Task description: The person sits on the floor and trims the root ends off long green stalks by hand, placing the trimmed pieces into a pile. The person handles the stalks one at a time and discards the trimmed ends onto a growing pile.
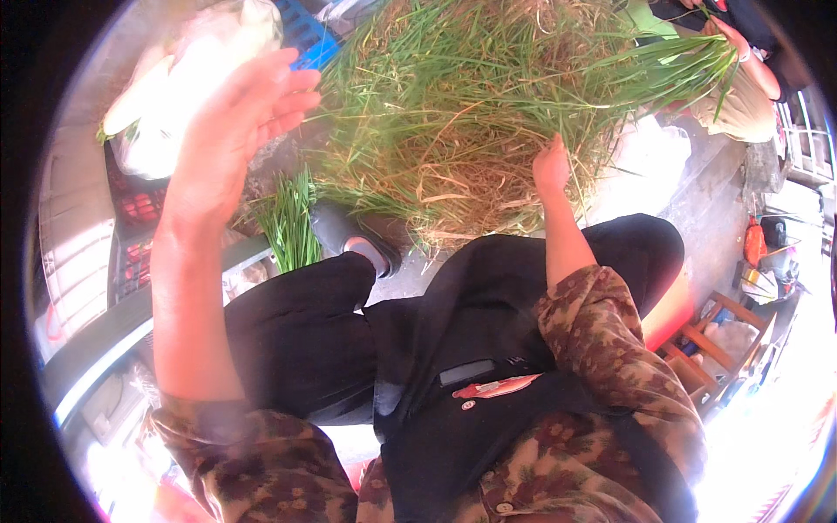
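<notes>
My left hand (261, 98) is raised at the left, its fingers extended and nothing in them. Below my right hand and beyond my knees spreads a large heap of long green leaves, like garlic chives, mixed with dry straw (458, 124). At the near right of that heap my right hand (552, 168) touches the stalks, fingers bent. Whether it grips any of them is hidden. A neat bunch of green leaves (291, 225) lies beside my shoe (350, 232), to the left of the heap.
Across the heap at the right, another person's hand (732, 39) holds a bunch of green leaves (680, 72). White radishes in a clear plastic bag (196, 59) sit at the left above a dark crate (134, 202). A blue crate (310, 33) stands behind. A wooden rack (726, 320) is at right.
</notes>
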Tool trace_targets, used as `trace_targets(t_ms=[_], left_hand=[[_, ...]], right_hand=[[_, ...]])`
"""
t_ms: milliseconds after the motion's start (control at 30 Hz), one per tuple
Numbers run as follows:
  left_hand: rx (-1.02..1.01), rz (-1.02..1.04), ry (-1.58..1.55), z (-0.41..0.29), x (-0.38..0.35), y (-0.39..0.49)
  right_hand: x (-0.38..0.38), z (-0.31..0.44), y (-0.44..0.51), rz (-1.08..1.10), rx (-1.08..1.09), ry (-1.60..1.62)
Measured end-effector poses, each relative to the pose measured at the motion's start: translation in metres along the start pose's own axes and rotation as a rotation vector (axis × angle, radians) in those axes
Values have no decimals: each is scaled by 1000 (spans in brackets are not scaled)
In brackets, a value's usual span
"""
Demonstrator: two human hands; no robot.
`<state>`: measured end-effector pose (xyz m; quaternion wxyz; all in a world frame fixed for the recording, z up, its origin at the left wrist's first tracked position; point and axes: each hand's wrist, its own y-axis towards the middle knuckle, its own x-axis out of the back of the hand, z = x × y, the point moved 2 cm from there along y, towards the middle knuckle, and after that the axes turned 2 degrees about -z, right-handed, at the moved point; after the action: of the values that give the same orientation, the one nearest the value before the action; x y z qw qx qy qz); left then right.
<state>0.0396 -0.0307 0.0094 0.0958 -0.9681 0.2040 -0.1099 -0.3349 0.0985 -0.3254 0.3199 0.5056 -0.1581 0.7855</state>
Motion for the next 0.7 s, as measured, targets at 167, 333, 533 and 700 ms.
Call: trace_targets(t_ms=[167, 333, 533, 700], left_hand=[[29, -66, -5, 1, 1, 5], [2, -4, 42, -8, -13, 2], [19, -27, 59, -3, -8, 0], [14, -14, 52, 3, -4, 9]], right_hand=[[-9, 73, -37, 151, 437, 173], [-43, 95, -97, 620, 556, -63], [-4, 0, -4, 179, -17, -92], [30, 16, -1, -368, 199, -179]])
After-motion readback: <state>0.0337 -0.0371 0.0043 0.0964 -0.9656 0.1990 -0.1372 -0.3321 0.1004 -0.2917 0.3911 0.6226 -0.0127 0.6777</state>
